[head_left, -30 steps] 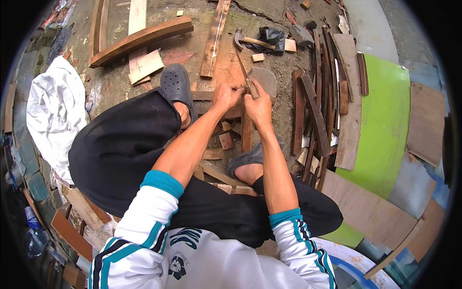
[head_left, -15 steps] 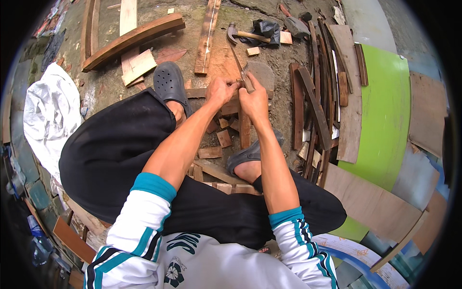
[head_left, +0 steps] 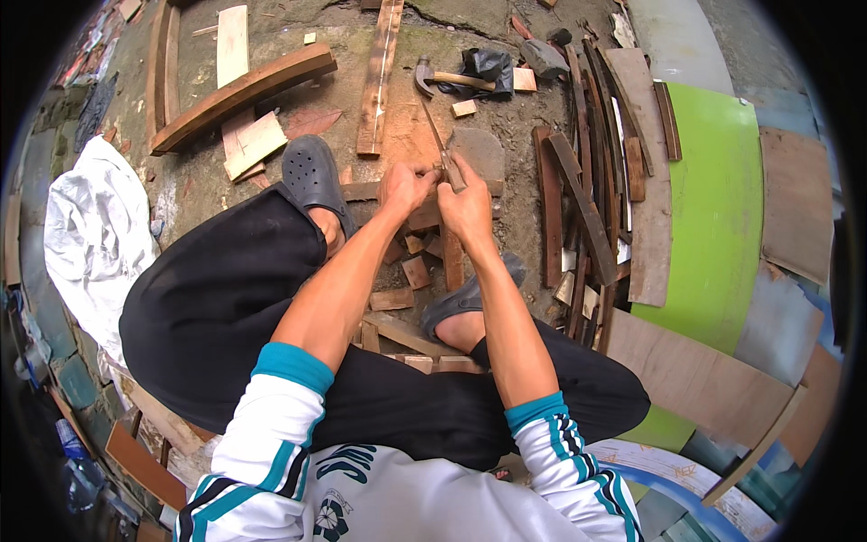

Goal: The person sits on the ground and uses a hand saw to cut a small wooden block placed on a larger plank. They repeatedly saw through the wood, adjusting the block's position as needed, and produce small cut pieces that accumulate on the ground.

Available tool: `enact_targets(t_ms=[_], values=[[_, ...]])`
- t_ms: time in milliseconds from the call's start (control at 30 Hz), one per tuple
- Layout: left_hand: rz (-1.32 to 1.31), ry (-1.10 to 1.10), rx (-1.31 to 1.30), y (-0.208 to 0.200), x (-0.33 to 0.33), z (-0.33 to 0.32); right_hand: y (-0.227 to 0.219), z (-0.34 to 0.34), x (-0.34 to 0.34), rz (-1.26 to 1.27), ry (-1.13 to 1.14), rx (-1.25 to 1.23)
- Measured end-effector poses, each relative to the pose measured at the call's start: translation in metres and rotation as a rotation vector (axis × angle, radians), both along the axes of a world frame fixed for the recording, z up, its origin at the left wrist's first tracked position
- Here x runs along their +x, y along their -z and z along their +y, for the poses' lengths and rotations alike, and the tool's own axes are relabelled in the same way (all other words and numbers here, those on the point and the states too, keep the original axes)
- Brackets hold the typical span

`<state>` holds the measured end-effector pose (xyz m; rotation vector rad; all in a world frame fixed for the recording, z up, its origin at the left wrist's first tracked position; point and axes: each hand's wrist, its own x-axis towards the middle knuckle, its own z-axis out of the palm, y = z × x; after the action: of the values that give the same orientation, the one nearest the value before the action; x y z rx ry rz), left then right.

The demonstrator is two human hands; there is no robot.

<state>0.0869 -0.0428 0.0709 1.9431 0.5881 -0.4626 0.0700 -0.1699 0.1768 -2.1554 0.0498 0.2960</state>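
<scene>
My left hand (head_left: 405,188) and my right hand (head_left: 467,206) meet over the ground in front of my knees. Both are closed around a small wooden piece (head_left: 440,177) held between them. A thin, narrow strip (head_left: 433,131), like a blade, sticks out from between the fingers and points away from me toward a hammer (head_left: 444,79). Which hand grips the strip is hard to tell; it seems to be the right. Below the hands, short wood offcuts (head_left: 417,271) lie between my feet, which are in a black clog (head_left: 312,176) and a grey clog (head_left: 470,300).
A long plank (head_left: 379,72) and a curved wooden beam (head_left: 244,90) lie ahead on the dirt. A black bag (head_left: 488,63) sits by the hammer. Dark slats (head_left: 582,190) pile up at the right beside a green board (head_left: 713,208). A white cloth (head_left: 90,235) lies at the left.
The hands stay pressed together at the same spot, with small finger shifts. The view has tilted a little, so the ground ahead sits slightly higher in the picture.
</scene>
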Motion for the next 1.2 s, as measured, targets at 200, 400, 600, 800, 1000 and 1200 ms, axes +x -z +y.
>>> enact_targets(t_ms=[200, 400, 600, 800, 1000, 1200], values=[[0.007, -0.013, 0.022, 0.000, -0.006, 0.010, -0.118, -0.072, -0.183, 0.184, 0.041, 0.104], [0.019, -0.002, 0.009, -0.003, -0.002, 0.010, -0.023, -0.013, -0.047, -0.015, -0.031, 0.067], [-0.033, -0.048, 0.019, 0.013, -0.009, 0.011, -0.019, -0.020, -0.073, -0.036, -0.036, 0.053], [-0.095, -0.054, 0.027, 0.017, -0.014, 0.018, -0.075, -0.061, -0.161, 0.091, 0.006, 0.170], [-0.017, 0.037, 0.032, -0.006, 0.000, -0.016, 0.023, -0.024, -0.023, -0.093, 0.049, 0.105], [-0.027, 0.005, 0.005, 0.003, -0.019, 0.012, -0.072, -0.075, -0.187, 0.072, -0.020, 0.161]])
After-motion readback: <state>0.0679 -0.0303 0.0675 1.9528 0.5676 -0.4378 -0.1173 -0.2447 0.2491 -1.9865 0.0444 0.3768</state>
